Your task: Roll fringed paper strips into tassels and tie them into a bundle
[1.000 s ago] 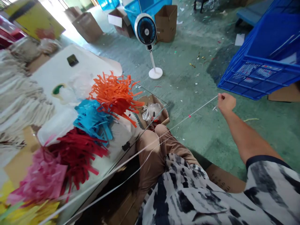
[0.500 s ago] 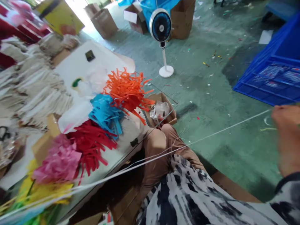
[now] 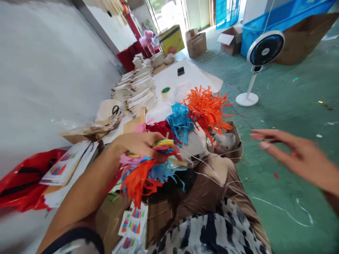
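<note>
In the middle of the view my left hand [image 3: 143, 144] is closed on a bunch of tissue-paper tassels [image 3: 140, 176] in orange, blue, pink and yellow. Their fringed ends hang below the hand. A thin white string [image 3: 209, 167] runs from near the bunch over my knee, and a loose string end lies on the floor. My right hand [image 3: 299, 158] is at the right, slightly blurred, its thumb and forefinger apart with nothing visibly held. Beyond the left hand, on the white table, lie an orange tassel [image 3: 209, 109], a blue tassel [image 3: 181, 121] and a red tassel [image 3: 162, 128].
Stacked cloth-like pieces [image 3: 143, 88] line the table's far left. A white fan [image 3: 266, 51] stands on the green floor. An open carton [image 3: 239, 141] holds clear plastic beside my knee. Printed cards [image 3: 132, 225] lie by my lap, and a red bag [image 3: 29, 176] is at the left.
The view has swung left. The string, earlier stretched taut to my right hand, now hangs slack. My left hand has come into view with the tassel bunch, and my right hand has moved inward.
</note>
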The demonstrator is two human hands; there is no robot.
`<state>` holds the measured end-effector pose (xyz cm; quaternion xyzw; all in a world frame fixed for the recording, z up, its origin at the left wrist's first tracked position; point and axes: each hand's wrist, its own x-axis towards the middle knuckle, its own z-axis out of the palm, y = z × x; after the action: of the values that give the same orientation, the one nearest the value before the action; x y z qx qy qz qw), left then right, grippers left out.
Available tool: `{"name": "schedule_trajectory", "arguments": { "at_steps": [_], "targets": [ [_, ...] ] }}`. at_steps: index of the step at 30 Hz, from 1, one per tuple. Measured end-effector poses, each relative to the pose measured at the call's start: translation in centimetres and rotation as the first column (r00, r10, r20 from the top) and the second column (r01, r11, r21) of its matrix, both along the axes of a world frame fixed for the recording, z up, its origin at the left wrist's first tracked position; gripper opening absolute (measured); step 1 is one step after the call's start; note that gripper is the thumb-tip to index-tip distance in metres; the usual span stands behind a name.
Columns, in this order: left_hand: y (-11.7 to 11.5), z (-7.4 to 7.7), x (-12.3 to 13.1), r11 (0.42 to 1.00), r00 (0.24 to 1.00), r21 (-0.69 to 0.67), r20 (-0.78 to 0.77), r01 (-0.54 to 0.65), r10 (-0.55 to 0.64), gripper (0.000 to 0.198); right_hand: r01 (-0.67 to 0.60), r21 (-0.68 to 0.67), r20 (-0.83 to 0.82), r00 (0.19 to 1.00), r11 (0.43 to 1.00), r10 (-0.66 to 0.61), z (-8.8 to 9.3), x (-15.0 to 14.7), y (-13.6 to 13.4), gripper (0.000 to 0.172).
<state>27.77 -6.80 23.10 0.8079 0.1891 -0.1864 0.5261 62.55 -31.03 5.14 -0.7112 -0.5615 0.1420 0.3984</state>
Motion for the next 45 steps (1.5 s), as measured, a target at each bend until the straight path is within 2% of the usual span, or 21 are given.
{"name": "schedule_trajectory", "arguments": {
  "at_steps": [1, 2, 4, 5, 7, 9, 12, 14, 16, 19, 21, 23, 25, 27, 30, 33, 36, 39, 42, 45],
  "targets": [
    [-0.3, -0.6, 0.9, 0.998, 0.999, -0.06, -0.039, 0.031, -0.034, 0.033, -0.181, 0.044, -0.128, 0.974, 0.983, 0.185, 0.9, -2.8, 1.3, 0.042],
    [-0.6, -1.2, 1.6, 0.991, 0.995, -0.117, -0.072, 0.058, -0.066, 0.036, -0.33, 0.078, -0.22, 0.915, 0.941, 0.339, 1.6, -5.6, 2.4, 0.05],
    [-1.0, -2.3, 2.2, 0.981, 0.992, -0.185, -0.095, 0.06, -0.079, 0.036, -0.533, 0.111, -0.386, 0.754, 0.839, 0.531, 2.2, -10.3, 3.9, 0.064],
    [-1.1, -2.7, 2.1, 0.98, 0.993, -0.194, -0.097, 0.048, -0.068, 0.034, -0.599, 0.139, -0.483, 0.654, 0.789, 0.582, 2.1, -12.0, 4.5, 0.067],
    [-1.2, -3.5, 1.7, 0.981, 0.994, -0.192, -0.104, 0.018, -0.039, 0.032, -0.65, 0.155, -0.649, 0.5, 0.744, 0.573, 1.5, -13.9, 5.2, 0.06],
    [-1.2, -4.3, 1.2, 0.984, 0.995, -0.18, -0.1, -0.013, -0.005, 0.032, -0.6, 0.15, -0.749, 0.45, 0.786, 0.486, 0.7, -14.3, 5.5, 0.046],
    [-1.5, -6.0, 1.1, 0.982, 0.998, -0.186, -0.047, -0.043, 0.035, 0.035, -0.431, 0.171, -0.793, 0.473, 0.886, 0.383, 0.6, -13.8, 6.0, 0.041],
    [-1.8, -7.2, 1.6, 0.978, 0.998, -0.201, 0.005, -0.057, 0.06, 0.038, -0.381, 0.176, -0.762, 0.531, 0.908, 0.37, 1.4, -13.8, 6.2, 0.044],
    [-2.0, -8.2, 2.3, 0.973, 0.995, -0.222, 0.063, -0.065, 0.081, 0.041, -0.389, 0.123, -0.668, 0.648, 0.913, 0.366, 2.5, -14.2, 6.4, 0.045],
    [-2.2, -9.6, 2.9, 0.949, 0.983, -0.307, 0.136, -0.075, 0.122, 0.038, -0.319, 0.031, -0.444, 0.845, 0.947, 0.299, 4.1, -14.5, 6.6, 0.035],
    [-2.6, -10.4, 2.8, 0.914, 0.975, -0.396, 0.156, -0.088, 0.162, 0.039, -0.273, 0.028, -0.331, 0.905, 0.962, 0.267, 4.7, -14.0, 6.4, 0.033],
    [-3.5, -11.6, 2.1, 0.868, 0.966, -0.484, 0.15, -0.112, 0.209, 0.046, -0.278, 0.04, -0.305, 0.911, 0.96, 0.277, 5.2, -13.2, 5.8, 0.039],
    [-5.2, -13.0, 1.4, 0.806, 0.962, -0.579, 0.128, -0.125, 0.241, 0.051, -0.326, 0.02, -0.331, 0.89, 0.945, 0.314, 5.4, -12.6, 4.8, 0.037],
    [-7.4, -14.8, 0.8, 0.72, 0.967, -0.689, 0.121, -0.081, 0.225, 0.055, -0.405, -0.018, -0.327, 0.866, 0.914, 0.378, 5.6, -12.6, 3.5, 0.032],
    [-10.7, -17.1, 0.5, 0.607, 0.957, -0.795, 0.164, -0.015, 0.238, 0.06, -0.51, -0.037, -0.221, 0.843, 0.859, 0.491, 5.7, -13.9, 1.8, 0.031],
    [-12.7, -18.3, 0.5, 0.542, 0.929, -0.833, 0.106, -0.112, 0.355, 0.055, -0.531, -0.079, -0.184, 0.839, 0.844, 0.511, 5.7, -15.3, 0.7, 0.028],
    [-13.5, -18.0, 0.4, 0.504, 0.913, -0.839, 0.022, -0.204, 0.407, 0.048, -0.504, -0.206, -0.306, 0.847, 0.839, 0.434, 5.6, -15.9, 0.0, 0.025],
    [-14.2, -17.6, 0.2, 0.478, 0.91, -0.846, -0.021, -0.237, 0.414, 0.046, -0.516, -0.299, -0.404, 0.83, 0.803, 0.384, 5.4, -16.1, -0.2, 0.025],
    [-15.1, -18.2, -0.2, 0.458, 0.917, -0.86, -0.03, -0.226, 0.398, 0.051, -0.574, -0.305, -0.442, 0.792, 0.76, 0.421, 5.6, -16.7, -0.1, 0.017],
    [-15.8, -19.4, -0.7, 0.493, 0.926, -0.846, -0.005, -0.205, 0.377, 0.054, -0.577, -0.274, -0.407, 0.794, 0.769, 0.451, 5.9, -17.1, 0.1, 0.018]
  ]
}}
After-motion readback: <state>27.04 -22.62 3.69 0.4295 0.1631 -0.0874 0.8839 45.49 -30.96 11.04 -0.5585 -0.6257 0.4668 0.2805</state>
